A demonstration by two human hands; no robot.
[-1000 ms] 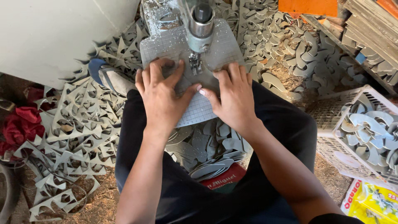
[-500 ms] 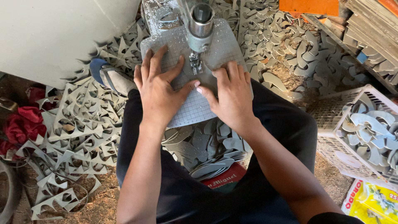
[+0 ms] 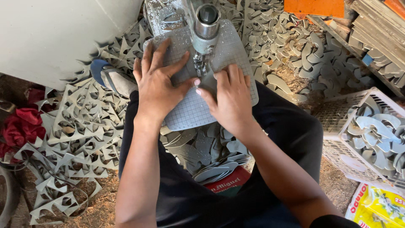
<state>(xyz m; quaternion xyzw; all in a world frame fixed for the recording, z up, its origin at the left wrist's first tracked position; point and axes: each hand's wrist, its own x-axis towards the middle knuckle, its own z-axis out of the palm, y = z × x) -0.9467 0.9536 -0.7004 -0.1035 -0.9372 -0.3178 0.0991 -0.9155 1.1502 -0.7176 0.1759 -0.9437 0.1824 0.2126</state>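
The left hand [image 3: 158, 82] lies flat, fingers spread wide, pressing down on a grey textured sheet [image 3: 194, 107] with a fine grid pattern. The right hand [image 3: 230, 99] rests flat beside it, fingers together and pointing up, also pressing on the sheet; neither hand grips anything. The two thumbs nearly meet just below the metal machine head [image 3: 204, 25], whose needle part [image 3: 199, 65] comes down onto the sheet between the hands. The sheet lies across the machine's surface and overhangs toward the person's lap, which is clad in dark trousers [image 3: 291, 139]. Beneath the sheet's edge, between the knees, sits a heap of grey sole-shaped cutouts [image 3: 211, 154]. To the left, leftover grey offcuts [image 3: 76, 126] with pointed gaps cover the floor. To the right stands a white plastic basket [image 3: 337, 147] holding curved grey pieces.
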